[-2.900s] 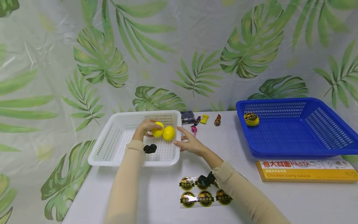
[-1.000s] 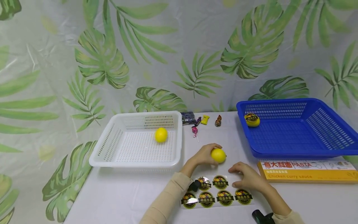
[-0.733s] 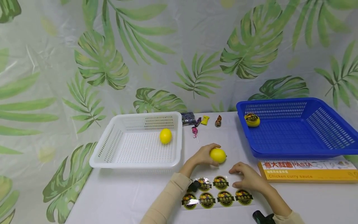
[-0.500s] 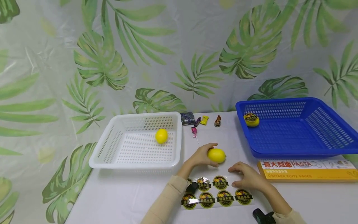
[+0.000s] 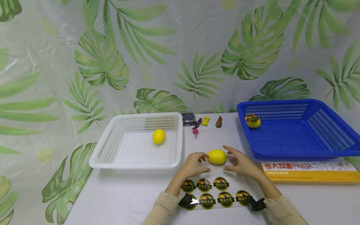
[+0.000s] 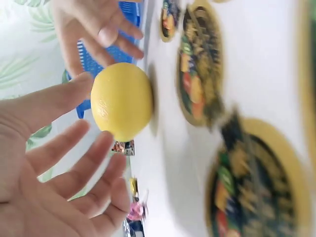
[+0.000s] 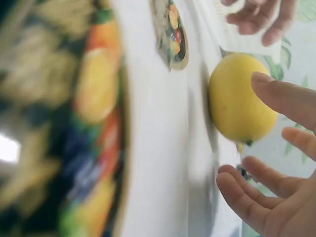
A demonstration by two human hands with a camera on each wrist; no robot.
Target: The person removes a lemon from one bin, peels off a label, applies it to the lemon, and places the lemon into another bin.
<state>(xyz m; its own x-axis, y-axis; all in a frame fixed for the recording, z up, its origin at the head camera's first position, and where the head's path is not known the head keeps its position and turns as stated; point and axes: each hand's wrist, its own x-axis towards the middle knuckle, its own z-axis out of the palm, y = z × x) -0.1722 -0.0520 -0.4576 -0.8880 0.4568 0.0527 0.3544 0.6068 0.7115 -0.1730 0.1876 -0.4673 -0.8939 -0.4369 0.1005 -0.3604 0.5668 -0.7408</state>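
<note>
Since half a second ago, my left hand [image 5: 193, 163] has let go of the lemon [image 5: 217, 156] and my right hand [image 5: 239, 163] has come up off the sticker sheet [image 5: 216, 192] to the fruit's other side. Both hands are now spread with relaxed fingers and grip nothing; the lemon lies on the white table [image 5: 118, 197] between them. From the left wrist, my thumb appears to graze the lemon [image 6: 122, 100] while the other fingers stand clear. From the right wrist, a fingertip [image 7: 266, 84] lies against its skin, though I cannot tell how firmly.

Nearest me, the sheet of round fruit labels sits just below my hands, partly under my wrists. To the right lies a yellow pasta box [image 5: 309, 171], just in front of the blue basket [image 5: 298, 147], which holds one labelled lemon [image 5: 252, 121] in its far left corner. To the left, the white basket [image 5: 112, 147] holds a second plain lemon [image 5: 158, 136]. Farthest back, a few wrapped candies [image 5: 205, 120] lie between the two baskets, near the leaf-print backdrop [image 5: 180, 53].
</note>
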